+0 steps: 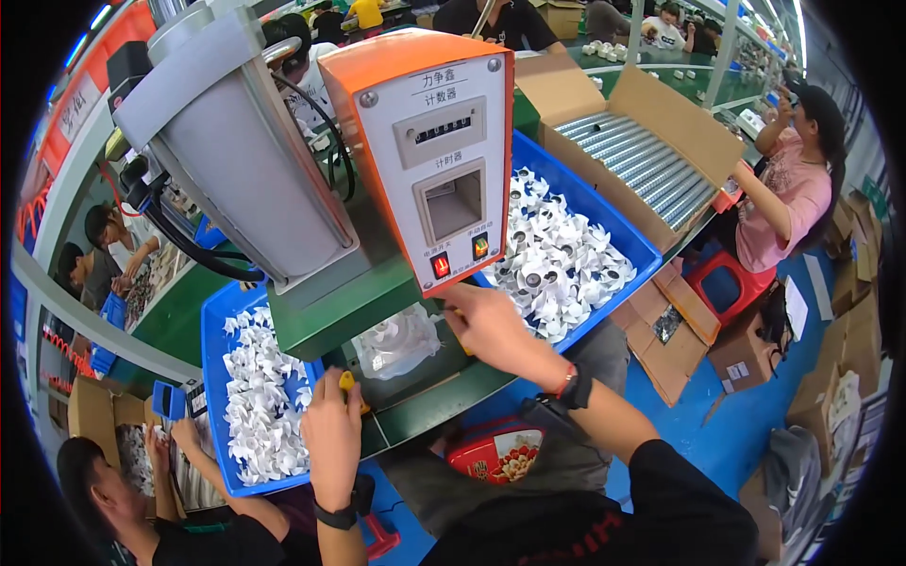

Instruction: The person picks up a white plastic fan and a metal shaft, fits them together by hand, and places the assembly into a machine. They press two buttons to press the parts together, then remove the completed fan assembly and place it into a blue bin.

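green bench (444,401) carries press machine (283,170), two blue bins (215,325).

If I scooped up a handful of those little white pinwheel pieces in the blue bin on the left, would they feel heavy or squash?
The white pieces look thin and bladed, so probably light. Their loosely tangled heap suggests they would snag together and spill. Thin blades might bend if squeezed hard.

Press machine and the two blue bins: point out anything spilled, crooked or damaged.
Nothing stands out. The white fan pieces stay inside both blue bins, one sits under the press, and the left hand and right hand rest at the machine's base.
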Action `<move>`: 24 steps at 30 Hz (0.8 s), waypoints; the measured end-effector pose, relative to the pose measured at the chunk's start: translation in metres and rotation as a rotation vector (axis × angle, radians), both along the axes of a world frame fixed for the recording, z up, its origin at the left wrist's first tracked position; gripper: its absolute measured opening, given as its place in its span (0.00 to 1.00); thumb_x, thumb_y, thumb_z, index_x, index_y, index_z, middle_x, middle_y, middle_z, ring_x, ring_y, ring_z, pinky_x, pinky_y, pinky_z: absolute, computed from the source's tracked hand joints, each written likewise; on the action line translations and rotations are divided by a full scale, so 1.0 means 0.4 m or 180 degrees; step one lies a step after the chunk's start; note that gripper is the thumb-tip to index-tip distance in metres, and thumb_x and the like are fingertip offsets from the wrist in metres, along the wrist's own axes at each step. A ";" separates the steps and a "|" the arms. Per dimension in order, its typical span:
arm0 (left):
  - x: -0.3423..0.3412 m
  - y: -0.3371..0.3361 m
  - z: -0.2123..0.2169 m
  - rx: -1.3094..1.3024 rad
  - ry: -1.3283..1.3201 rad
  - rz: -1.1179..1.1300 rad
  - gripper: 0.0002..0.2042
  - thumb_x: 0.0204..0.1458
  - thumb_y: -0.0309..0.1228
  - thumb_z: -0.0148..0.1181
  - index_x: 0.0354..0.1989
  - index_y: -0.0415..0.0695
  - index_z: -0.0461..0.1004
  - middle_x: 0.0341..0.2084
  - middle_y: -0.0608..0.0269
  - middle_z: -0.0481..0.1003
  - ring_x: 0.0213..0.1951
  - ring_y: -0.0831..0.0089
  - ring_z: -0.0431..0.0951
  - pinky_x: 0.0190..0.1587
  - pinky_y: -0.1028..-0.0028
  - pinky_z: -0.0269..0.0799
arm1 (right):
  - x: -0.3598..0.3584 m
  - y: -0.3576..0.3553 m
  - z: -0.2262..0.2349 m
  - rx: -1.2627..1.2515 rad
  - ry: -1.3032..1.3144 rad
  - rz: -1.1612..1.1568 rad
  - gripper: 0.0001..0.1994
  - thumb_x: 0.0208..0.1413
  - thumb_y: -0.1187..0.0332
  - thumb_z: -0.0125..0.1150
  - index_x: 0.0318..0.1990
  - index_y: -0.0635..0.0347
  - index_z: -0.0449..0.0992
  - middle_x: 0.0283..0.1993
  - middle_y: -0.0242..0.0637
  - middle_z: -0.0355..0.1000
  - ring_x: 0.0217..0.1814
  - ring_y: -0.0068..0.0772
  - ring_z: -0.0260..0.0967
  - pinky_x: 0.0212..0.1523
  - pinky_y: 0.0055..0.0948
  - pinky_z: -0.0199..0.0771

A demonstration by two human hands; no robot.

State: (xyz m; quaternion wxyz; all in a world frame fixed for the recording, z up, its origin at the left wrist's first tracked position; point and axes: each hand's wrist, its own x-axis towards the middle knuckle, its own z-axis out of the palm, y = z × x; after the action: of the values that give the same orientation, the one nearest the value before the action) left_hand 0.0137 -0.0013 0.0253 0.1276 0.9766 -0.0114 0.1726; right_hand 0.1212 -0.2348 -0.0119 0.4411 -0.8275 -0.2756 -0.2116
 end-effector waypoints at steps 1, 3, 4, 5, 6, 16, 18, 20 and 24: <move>-0.017 0.012 0.005 0.0023 0.0637 0.0322 0.13 0.54 0.30 0.59 0.45 0.35 0.74 0.41 0.45 0.77 0.34 0.45 0.78 0.37 0.57 0.73 | -0.005 -0.023 -0.002 0.0010 -0.0002 0.0001 0.11 0.48 0.75 0.59 0.41 0.65 0.74 0.37 0.48 0.74 0.33 0.54 0.73 0.29 0.44 0.73; -0.035 0.024 -0.015 -0.0027 0.0446 0.0271 0.12 0.55 0.30 0.59 0.43 0.35 0.75 0.38 0.45 0.78 0.33 0.46 0.78 0.36 0.57 0.73 | -0.016 -0.058 -0.004 -0.1006 0.0175 -0.0303 0.13 0.45 0.79 0.55 0.41 0.65 0.74 0.36 0.46 0.74 0.33 0.53 0.74 0.29 0.46 0.73; -0.042 0.028 -0.028 -0.0085 0.0255 0.0215 0.10 0.55 0.30 0.59 0.40 0.35 0.75 0.35 0.45 0.78 0.33 0.46 0.78 0.35 0.57 0.72 | -0.024 -0.064 -0.002 -0.1000 0.0176 -0.0285 0.13 0.45 0.79 0.55 0.41 0.65 0.74 0.36 0.46 0.74 0.33 0.53 0.74 0.29 0.46 0.73; -0.047 0.029 -0.033 -0.0142 0.0063 0.0158 0.09 0.55 0.29 0.59 0.38 0.35 0.76 0.32 0.45 0.78 0.32 0.46 0.78 0.34 0.57 0.72 | -0.036 -0.068 0.002 -0.1133 0.0207 -0.0285 0.13 0.45 0.79 0.55 0.42 0.65 0.73 0.36 0.46 0.74 0.33 0.53 0.74 0.29 0.46 0.73; -0.047 0.031 -0.033 -0.0142 0.0054 0.0176 0.09 0.55 0.29 0.59 0.38 0.35 0.76 0.32 0.45 0.78 0.32 0.46 0.78 0.34 0.57 0.72 | -0.045 -0.070 0.008 -0.1271 0.0226 -0.0285 0.14 0.45 0.79 0.55 0.42 0.64 0.73 0.35 0.45 0.74 0.33 0.53 0.74 0.29 0.45 0.73; -0.050 0.016 -0.046 0.0193 0.0278 0.0313 0.08 0.58 0.32 0.54 0.33 0.40 0.75 0.31 0.48 0.77 0.29 0.48 0.77 0.30 0.55 0.71 | -0.074 -0.086 -0.010 -0.1668 0.0570 -0.0192 0.16 0.47 0.79 0.52 0.45 0.63 0.75 0.38 0.45 0.75 0.33 0.55 0.73 0.30 0.46 0.74; -0.048 0.016 -0.040 -0.0015 0.0244 0.0335 0.08 0.58 0.32 0.55 0.34 0.40 0.75 0.31 0.48 0.77 0.29 0.47 0.77 0.30 0.56 0.71 | -0.062 -0.100 -0.040 -0.0912 0.0363 -0.0221 0.12 0.50 0.77 0.56 0.44 0.63 0.76 0.34 0.47 0.74 0.34 0.51 0.75 0.34 0.44 0.74; -0.016 0.014 -0.032 -0.0558 -0.0095 0.0199 0.08 0.56 0.30 0.58 0.39 0.40 0.76 0.33 0.46 0.78 0.31 0.47 0.78 0.32 0.57 0.71 | -0.058 -0.121 -0.029 0.0161 0.0723 -0.0126 0.10 0.52 0.73 0.60 0.42 0.62 0.77 0.29 0.43 0.72 0.34 0.38 0.74 0.37 0.36 0.72; 0.063 -0.050 -0.025 -0.0907 -0.0637 0.0088 0.12 0.52 0.28 0.62 0.43 0.39 0.75 0.37 0.47 0.78 0.28 0.51 0.77 0.33 0.61 0.73 | -0.039 -0.163 -0.029 0.0636 0.1355 -0.0383 0.11 0.51 0.73 0.62 0.42 0.63 0.75 0.26 0.33 0.68 0.31 0.26 0.66 0.36 0.27 0.67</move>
State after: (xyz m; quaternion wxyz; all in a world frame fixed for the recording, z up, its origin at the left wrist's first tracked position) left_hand 0.0390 -0.0215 0.0153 0.2606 0.9267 0.0140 0.2705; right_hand 0.1054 -0.3001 -0.0236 0.5555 -0.8206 -0.1044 -0.0846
